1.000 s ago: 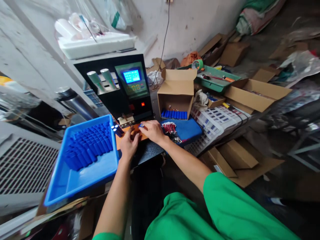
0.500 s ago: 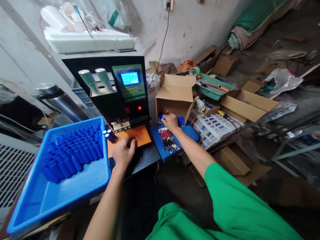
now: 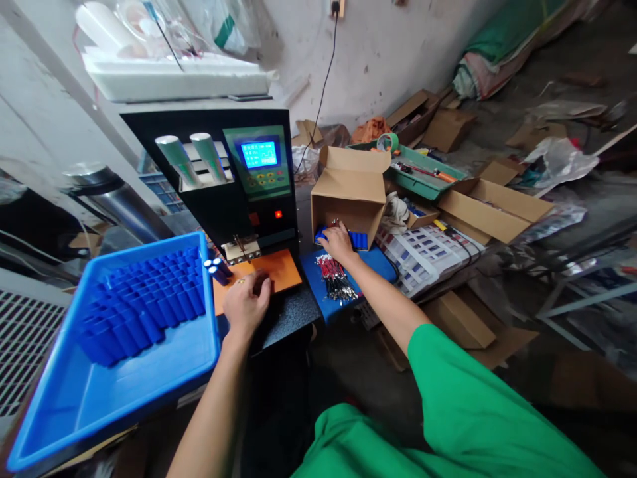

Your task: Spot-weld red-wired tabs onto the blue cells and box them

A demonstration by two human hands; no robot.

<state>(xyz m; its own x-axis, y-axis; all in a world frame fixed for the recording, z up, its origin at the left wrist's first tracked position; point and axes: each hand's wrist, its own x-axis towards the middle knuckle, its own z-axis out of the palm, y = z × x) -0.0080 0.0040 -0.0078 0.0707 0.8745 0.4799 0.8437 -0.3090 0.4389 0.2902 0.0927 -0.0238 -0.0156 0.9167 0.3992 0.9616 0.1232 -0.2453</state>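
My left hand rests at the front of an orange board, its fingers curled in below the electrode head of a black spot welder. Whatever those fingers hold is hidden from the camera. Several blue cylindrical battery cells stand on the board just left of that hand. My right hand reaches into the mouth of an open cardboard box, thumb and fingers apart over blue cells lying inside. Below it, a bundle of red and black wire leads lies on a blue surface.
At left, a blue tray holds many blue cells. The spot welder has a lit screen and carries white foam. A steel flask stands behind the tray. Rightward are a green tray, a white plastic basket and open cartons.
My right hand's fingers have spread slightly over the cells in the box, where a cell's end showed beneath them before. My left hand stays in place on the board.
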